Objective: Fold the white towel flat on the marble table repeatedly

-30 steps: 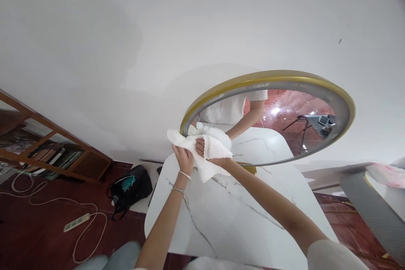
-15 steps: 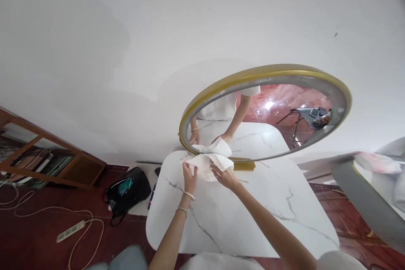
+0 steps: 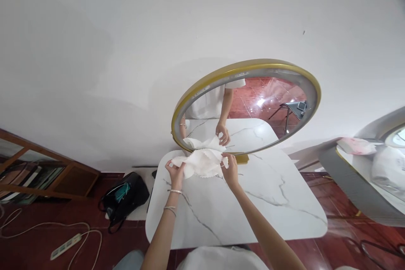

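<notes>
Head view, the only view. We note the left hand [image 3: 175, 171], fingers closed in a pinch on the left edge of the white cloth [image 3: 201, 162]. The right hand [image 3: 230, 168] is curled shut on the opposite edge. Held at two ends, the cloth hangs loosely spread between the hands rather than bunched; it sits just above the far edge of the marble table [image 3: 253, 215], close before the lower rim of the round mirror [image 3: 247, 66]. The mirror stands on a gold foot at the table's back edge, near the wall, and so reflects both hands. On the floor to the left: black bag [image 3: 125, 194], power strip [image 3: 65, 246].
</notes>
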A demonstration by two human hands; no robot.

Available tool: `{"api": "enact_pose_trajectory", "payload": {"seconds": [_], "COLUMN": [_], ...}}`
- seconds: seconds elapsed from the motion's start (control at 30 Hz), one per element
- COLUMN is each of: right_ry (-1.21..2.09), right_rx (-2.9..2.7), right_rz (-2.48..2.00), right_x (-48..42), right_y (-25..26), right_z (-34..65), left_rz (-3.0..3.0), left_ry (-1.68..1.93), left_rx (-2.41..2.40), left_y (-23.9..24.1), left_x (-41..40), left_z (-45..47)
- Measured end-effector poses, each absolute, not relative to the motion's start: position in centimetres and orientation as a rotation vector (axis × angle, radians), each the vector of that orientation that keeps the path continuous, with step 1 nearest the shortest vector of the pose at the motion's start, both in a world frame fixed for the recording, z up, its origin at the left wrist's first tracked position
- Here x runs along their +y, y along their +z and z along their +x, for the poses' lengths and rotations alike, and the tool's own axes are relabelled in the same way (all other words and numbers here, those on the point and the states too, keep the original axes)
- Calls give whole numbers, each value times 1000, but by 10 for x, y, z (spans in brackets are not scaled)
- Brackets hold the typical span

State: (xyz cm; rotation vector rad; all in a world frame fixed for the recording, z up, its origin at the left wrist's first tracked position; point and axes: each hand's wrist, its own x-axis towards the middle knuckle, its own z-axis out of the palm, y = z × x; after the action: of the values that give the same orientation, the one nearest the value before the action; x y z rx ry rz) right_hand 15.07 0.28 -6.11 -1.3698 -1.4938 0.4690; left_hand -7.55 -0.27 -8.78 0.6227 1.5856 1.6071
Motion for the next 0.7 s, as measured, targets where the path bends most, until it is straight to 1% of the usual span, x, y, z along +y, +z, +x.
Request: {"api": "enact_pose_trajectory", "payload": {"seconds": [0.2,0.43,0.6,0.7], "right_ry": [553,743,673,709], "right_rx": [-1414,-1383,-1366,-1279], "right_rz": [-1405,-1351,-1347,-1257], "right_x": [-2,-35,-59,-72], "right_y": [-51,-27,6,27], "right_z": [152,170,182,194], "left_rz": [763,942,1213,1348], "left_ry": [1581,1533,1496,1418], "left_rx": [1598,1639,1722,1741], "left_y": [-69,-41,-3,26], "left_x": [-24,-70,-92,-101], "left_z": [-94,-113,-126,-127]}}
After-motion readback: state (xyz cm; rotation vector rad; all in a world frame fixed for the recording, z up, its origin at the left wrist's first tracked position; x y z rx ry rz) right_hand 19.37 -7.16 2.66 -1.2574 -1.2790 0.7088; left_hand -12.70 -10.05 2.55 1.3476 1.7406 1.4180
